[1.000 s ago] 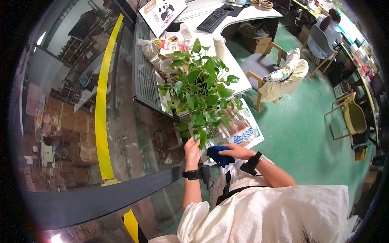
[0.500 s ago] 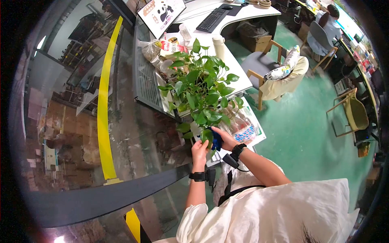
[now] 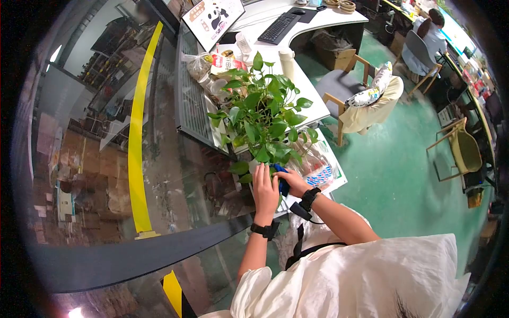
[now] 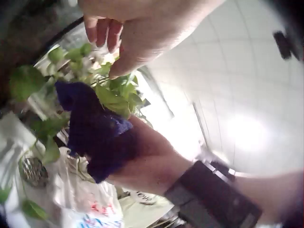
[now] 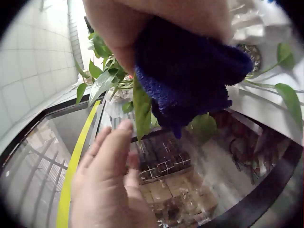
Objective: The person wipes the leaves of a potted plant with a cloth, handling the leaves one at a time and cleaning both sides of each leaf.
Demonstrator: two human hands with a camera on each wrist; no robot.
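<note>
A leafy green potted plant (image 3: 265,119) spreads over the white desk in the head view. My right hand (image 3: 298,183) grips a dark blue cloth (image 5: 185,80) bunched under its fingers. One leaf (image 4: 113,102) lies against the cloth at the right thumb; in the right wrist view this leaf (image 5: 141,110) hangs down beside the cloth. My left hand (image 3: 265,195) is just left of the cloth, its fingers stretched toward the plant. The left wrist view has this hand above the leaf, with nothing held between its fingers.
A glass partition with yellow tape (image 3: 139,132) stands on the left. A plastic bag (image 3: 318,172) lies right of the plant. Behind are a white bottle (image 3: 287,61), a keyboard (image 3: 279,27) and a panda-picture screen (image 3: 212,21). A cushioned chair (image 3: 366,100) stands right of the desk.
The right hand brought the cloth left and up to the leaf. The left hand, earlier with its fingertips on the leaf, let it go and now has its fingers extended.
</note>
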